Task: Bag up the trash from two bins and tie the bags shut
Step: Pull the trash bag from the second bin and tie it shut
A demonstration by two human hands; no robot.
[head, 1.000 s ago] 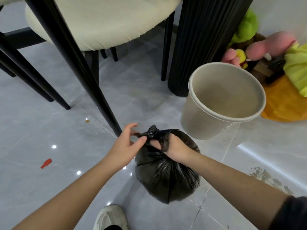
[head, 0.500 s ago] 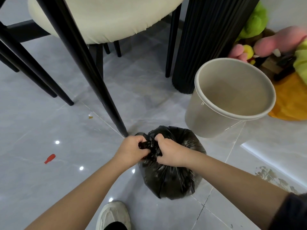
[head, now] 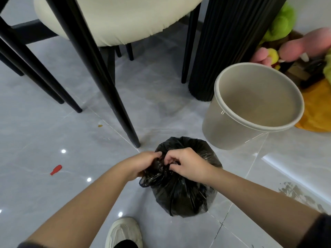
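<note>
Fingers (head: 171, 157) of left hand (head: 143, 163) and right hand (head: 189, 164) pinch the trash bag (head: 179, 194) — chair leg (head: 125, 122), bin (head: 259, 126) near.

Location type: home interior, dining area. Indicators: polished grey floor tiles (head: 44, 131) with a marble pattern; a cream upholstered chair (head: 125, 18) on slim black legs; a black fluted pedestal (head: 229, 42) just beside it; a small beige waste bin (head: 232, 133) on the floor; plush toys (head: 283, 22) piled against the white wall.
</note>
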